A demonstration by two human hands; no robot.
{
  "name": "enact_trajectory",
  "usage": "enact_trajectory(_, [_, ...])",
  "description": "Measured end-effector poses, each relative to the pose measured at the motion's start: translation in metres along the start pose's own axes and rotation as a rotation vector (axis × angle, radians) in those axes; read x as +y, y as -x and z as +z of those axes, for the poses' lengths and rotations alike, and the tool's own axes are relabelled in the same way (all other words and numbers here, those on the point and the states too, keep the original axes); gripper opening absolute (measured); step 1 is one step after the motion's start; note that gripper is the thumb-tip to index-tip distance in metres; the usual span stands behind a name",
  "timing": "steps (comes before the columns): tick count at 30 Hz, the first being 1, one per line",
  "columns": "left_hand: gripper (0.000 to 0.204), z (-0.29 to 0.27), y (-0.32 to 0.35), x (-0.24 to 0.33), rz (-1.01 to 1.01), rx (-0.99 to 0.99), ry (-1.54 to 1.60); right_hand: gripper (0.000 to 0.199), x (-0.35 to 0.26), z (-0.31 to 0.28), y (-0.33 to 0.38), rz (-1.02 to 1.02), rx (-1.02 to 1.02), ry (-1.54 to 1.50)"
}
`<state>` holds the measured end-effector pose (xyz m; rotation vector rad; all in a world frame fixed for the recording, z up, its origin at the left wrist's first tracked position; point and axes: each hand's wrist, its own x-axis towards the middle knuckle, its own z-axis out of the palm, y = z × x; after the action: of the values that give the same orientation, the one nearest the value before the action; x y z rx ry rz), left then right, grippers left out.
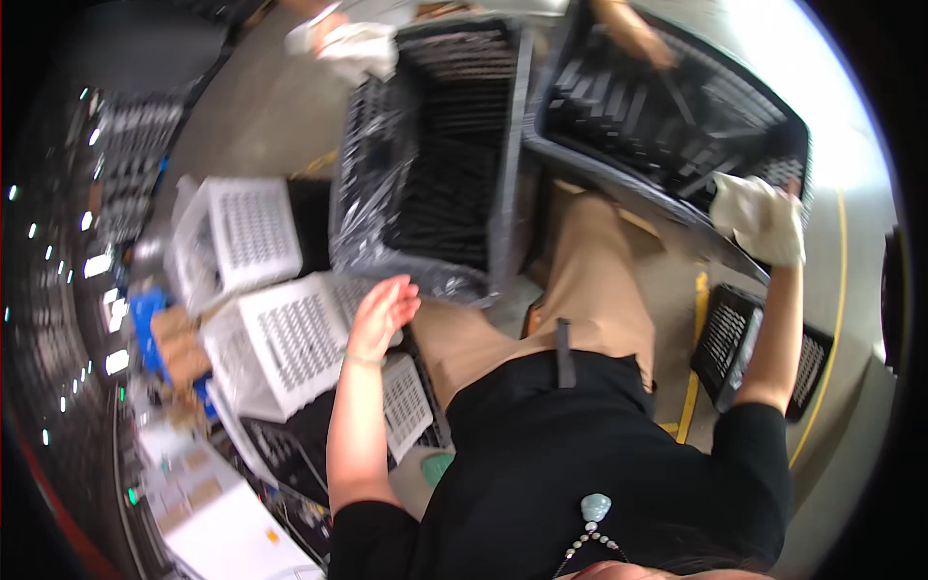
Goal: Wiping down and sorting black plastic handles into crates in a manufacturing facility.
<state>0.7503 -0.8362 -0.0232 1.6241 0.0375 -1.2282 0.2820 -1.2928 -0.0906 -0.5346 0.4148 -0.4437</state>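
While the left hand [382, 314] hovers with its fingers spread loose and holding nothing, it sits just beside the near corner of the film-lined black crate [435, 145]. Whether it touches the plastic film cannot be told through the blur. The right hand [764, 217], in a white glove, has its fingers closed on the near right rim of the grey crate [677, 116].

Both crates stand in front of the person's knees. The film-lined one is on the left and the grey one on the right, and their inner walls touch or nearly touch. This reads as a crate being steadied or shifted. A next move would call for the free left hand to find a firm hold on a rim rather than on slippery film.

The film-lined crate's long axis runs away from the person. The grey crate's runs slantwise from upper left to lower right. Both are packed with dark strips.

Further out, two white perforated baskets [280, 338] lie to the left and a black basket [735, 338] sits on the floor [836, 290] to the right. A co-worker's gloved hand [338, 43] reaches in at the far side.
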Motion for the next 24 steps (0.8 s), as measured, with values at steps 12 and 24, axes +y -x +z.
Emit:
enact_trajectory(12, [0.058, 0.034, -0.195, -0.012, 0.152, -0.232, -1.839, 0.079, 0.206, 0.236, -0.071, 0.594, 0.136, -0.650])
enact_trajectory(24, [0.050, 0.031, -0.248, -0.040, -0.015, -0.557, -2.010, 0.078, 0.219, 0.208, -0.093, 0.466, 0.054, -0.522])
